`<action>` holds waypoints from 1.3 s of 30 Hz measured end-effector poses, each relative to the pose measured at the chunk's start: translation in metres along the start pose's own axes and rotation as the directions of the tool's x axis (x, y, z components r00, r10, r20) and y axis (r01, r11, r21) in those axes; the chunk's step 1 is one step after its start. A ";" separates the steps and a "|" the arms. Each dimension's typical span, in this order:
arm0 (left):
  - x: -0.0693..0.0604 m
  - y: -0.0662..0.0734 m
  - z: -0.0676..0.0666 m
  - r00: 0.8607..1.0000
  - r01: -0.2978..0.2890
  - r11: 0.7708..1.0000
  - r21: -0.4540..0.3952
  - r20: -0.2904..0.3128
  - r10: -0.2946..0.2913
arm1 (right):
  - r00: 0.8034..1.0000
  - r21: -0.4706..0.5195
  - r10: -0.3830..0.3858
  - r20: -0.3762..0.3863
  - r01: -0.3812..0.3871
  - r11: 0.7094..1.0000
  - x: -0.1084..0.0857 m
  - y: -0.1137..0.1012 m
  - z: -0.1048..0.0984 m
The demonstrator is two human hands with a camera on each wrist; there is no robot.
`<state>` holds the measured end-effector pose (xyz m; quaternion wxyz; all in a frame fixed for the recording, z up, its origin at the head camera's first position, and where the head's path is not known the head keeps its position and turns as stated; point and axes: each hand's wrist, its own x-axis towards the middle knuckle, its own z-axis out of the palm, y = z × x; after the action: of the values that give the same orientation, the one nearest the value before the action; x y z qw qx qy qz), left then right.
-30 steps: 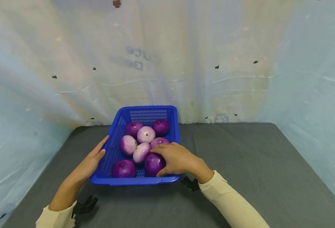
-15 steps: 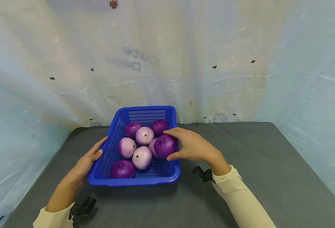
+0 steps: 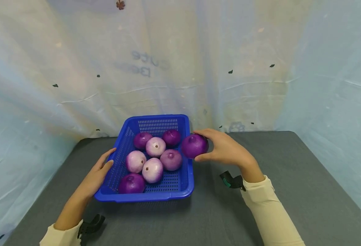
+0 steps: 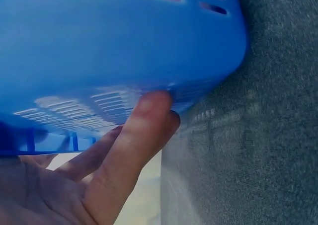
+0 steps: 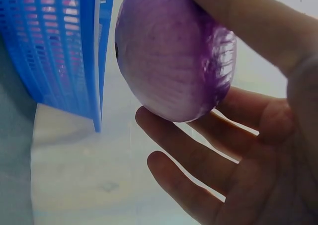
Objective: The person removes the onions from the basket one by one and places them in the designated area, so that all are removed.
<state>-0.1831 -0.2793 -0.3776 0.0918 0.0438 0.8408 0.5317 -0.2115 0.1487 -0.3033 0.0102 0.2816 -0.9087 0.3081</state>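
My right hand (image 3: 226, 147) grips a dark purple onion (image 3: 195, 146) at the right rim of the blue basket (image 3: 146, 196). The right wrist view shows the held onion (image 5: 171, 53) between the thumb and fingers of my hand (image 5: 238, 160), beside the basket's outer wall (image 5: 54, 51). Several purple and pale onions lie in the basket, among them a pale one (image 3: 152, 170) and a mauve one (image 3: 171, 159). Against the basket's left side rests my left hand (image 3: 95, 176), fingers fairly straight. Its thumb (image 4: 129, 145) touches the perforated wall in the left wrist view.
A dark grey cloth-covered table (image 3: 260, 160) carries the basket. Behind it and at both sides hangs a pale patterned curtain (image 3: 180, 68). A black wrist device (image 3: 232, 180) is beneath my right wrist, another (image 3: 92, 225) by my left.
My right hand has lifted the dark onion from the basket's near right part and carried it right, to the rim. The mauve onion beneath is uncovered. My left hand stays at the basket's side.
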 end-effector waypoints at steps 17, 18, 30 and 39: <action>-0.001 0.003 0.001 0.999 0.028 0.999 0.024 -0.018 -0.028 | 0.994 0.016 0.107 -0.025 -0.106 0.994 -0.003 0.034 -0.015; -0.001 0.003 0.001 0.999 0.029 0.999 0.025 -0.019 -0.029 | 0.993 0.017 0.112 -0.024 -0.111 0.994 -0.003 0.036 -0.015; 0.000 0.001 0.002 0.999 0.016 0.999 0.039 -0.037 -0.014 | 0.983 0.052 0.180 -0.034 -0.178 0.983 -0.003 0.065 -0.016; 0.000 -0.001 0.001 0.999 -0.002 0.999 0.053 -0.048 0.005 | 0.982 0.067 0.187 -0.015 -0.185 0.980 0.004 0.082 -0.006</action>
<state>-0.1827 -0.2788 -0.3785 0.0695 0.0349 0.8566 0.5101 -0.2580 0.2038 -0.3435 -0.0179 0.1924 -0.9203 0.3401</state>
